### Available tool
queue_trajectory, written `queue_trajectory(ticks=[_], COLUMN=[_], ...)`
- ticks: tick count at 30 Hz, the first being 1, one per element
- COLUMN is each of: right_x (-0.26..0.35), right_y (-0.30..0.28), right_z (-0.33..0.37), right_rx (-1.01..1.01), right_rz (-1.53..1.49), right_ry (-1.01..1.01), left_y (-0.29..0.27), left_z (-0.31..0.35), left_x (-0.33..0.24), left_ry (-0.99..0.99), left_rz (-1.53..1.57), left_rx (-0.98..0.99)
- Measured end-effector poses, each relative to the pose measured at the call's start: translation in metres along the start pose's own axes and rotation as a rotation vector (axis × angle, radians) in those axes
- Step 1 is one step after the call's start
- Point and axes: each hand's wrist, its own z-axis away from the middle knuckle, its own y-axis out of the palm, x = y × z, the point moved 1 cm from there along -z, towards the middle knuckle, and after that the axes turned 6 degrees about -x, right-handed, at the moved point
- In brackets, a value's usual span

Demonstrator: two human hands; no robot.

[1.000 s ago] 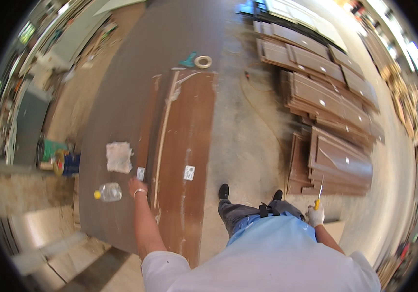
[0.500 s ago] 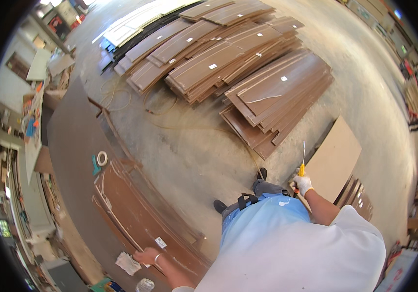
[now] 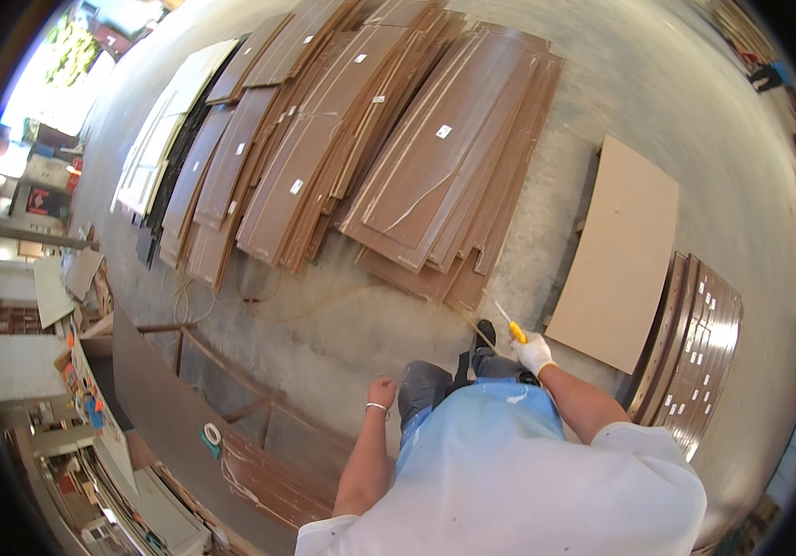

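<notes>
My right hand [image 3: 533, 353], in a white glove, is closed around the yellow handle of a screwdriver [image 3: 516, 331]. Its thin shaft points up and to the left, away from my body. My left hand [image 3: 382, 392] is bare, with a white band at the wrist. It hangs beside my left thigh, the fingers curled in and nothing visible in them. Left of it stands a worktable [image 3: 161, 394] bearing a brown panel [image 3: 273, 477], a roll of tape [image 3: 212, 432] and a teal tool [image 3: 208, 449].
Stacks of brown panels [image 3: 458, 139] lie on the floor ahead, with pale panels [image 3: 161, 130] at their left. A beige board [image 3: 616, 250] rests at my right, beside more stacked brown panels [image 3: 704, 343]. A thin hose [image 3: 477, 324] runs over the floor near my foot.
My left hand has left the brown panel on the worktable and swung to my side. My body has turned right, toward the beige board. The screwdriver stays in my right hand, now tilted left.
</notes>
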Motion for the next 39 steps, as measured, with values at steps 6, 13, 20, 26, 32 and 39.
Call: queue_trajectory(ticks=[6,13,20,26,32,39], right_x=[-0.019,-0.008,0.079,0.116,0.098,0.077], right_y=[0.003,0.033,0.087,0.122,0.145,0.14], right_z=[-0.015,-0.024,-0.053,-0.071,-0.076,-0.072], right_rx=[-0.093,-0.133,-0.054,-0.002,0.045,0.071], right_rz=[0.222,0.222,0.321,0.364,0.366,0.348], right_ry=[0.227,0.517,0.464,0.415,0.46,0.455], left_y=[-0.024,-0.027,-0.005,0.026,0.039,0.115], left_z=[-0.098,-0.322,-0.512,-0.52,-0.493,-0.378], left_x=[-0.023,-0.131,-0.298,-0.326,-0.316,-0.289], left_ry=[0.34,0.268,0.178,0.127,0.141,0.145], left_rz=[-0.752,-1.118,-0.557,-0.661,-0.651,-0.475], left_rx=[0.38,0.548,-0.008,-0.193,-0.155,-0.176])
